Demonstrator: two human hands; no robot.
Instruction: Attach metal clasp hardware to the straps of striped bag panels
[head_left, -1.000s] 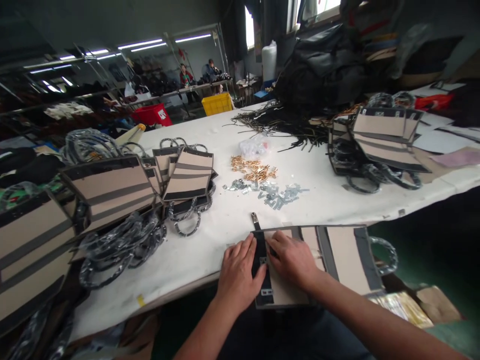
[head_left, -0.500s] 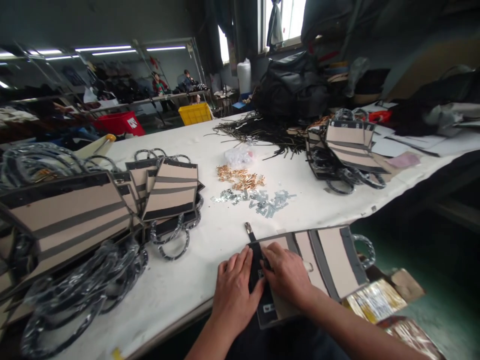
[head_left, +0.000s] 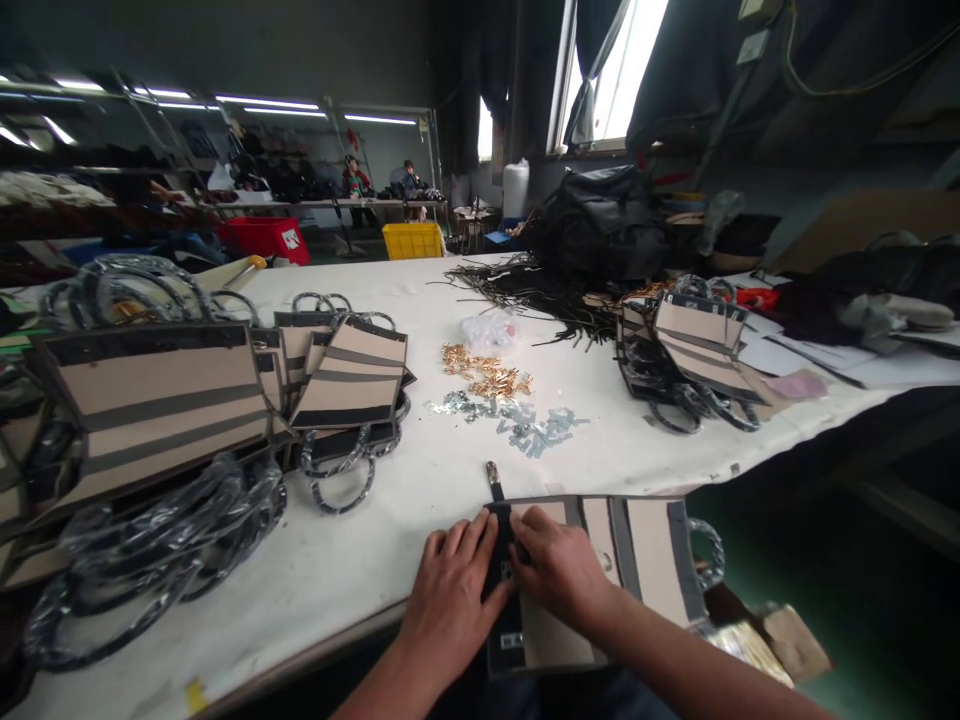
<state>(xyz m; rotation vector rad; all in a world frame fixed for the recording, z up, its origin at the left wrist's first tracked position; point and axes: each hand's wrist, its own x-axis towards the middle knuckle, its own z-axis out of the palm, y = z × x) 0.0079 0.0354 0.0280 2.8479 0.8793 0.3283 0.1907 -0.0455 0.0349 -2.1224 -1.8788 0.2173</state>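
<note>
I judged that the flat beige panel with black bands (head_left: 657,560) could tip or slide, since it overhung the near edge of the white tabletop (head_left: 424,470). It lay beneath both hands. My left hand (head_left: 450,605) rested flat across its black end band (head_left: 505,660), fingers close together, thumb apart; my right hand's (head_left: 562,570) fingers were curled, any pinched item hidden.

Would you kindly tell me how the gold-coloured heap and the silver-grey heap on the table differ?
The gold-coloured heap has a warm, brassy shine, while the silver-grey heap is cool grey. The silver-grey heap lies nearer the right hand; the gold-coloured heap lies farther back. The silver-grey heap also spreads wider than the gold-coloured heap. Both are small loose pieces on the white tabletop.
</note>
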